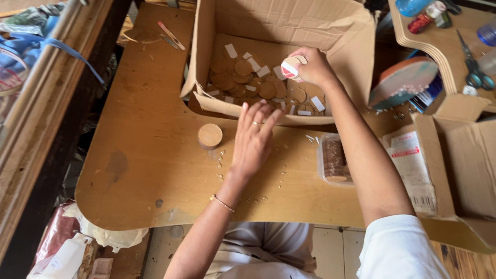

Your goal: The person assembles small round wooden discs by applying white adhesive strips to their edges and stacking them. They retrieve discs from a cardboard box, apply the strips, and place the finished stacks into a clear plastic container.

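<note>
My right hand [312,66] reaches over an open cardboard box [206,46] and holds a round wooden disc [291,67] with a red and white strip on it. Inside the box lie several wooden discs [243,68] and small white paper strips. My left hand [254,139] hovers flat over the wooden table [150,170], fingers spread, holding nothing. A round wooden lid [210,136] sits on the table just left of that hand. Small white scraps are scattered around it.
A clear plastic tub [334,159] of stacked discs sits right of my left hand. A second cardboard box [454,165] stands at the right. Scissors [473,64] and small bottles lie on a shelf at top right. A knife-like tool [171,35] lies at the table's far edge.
</note>
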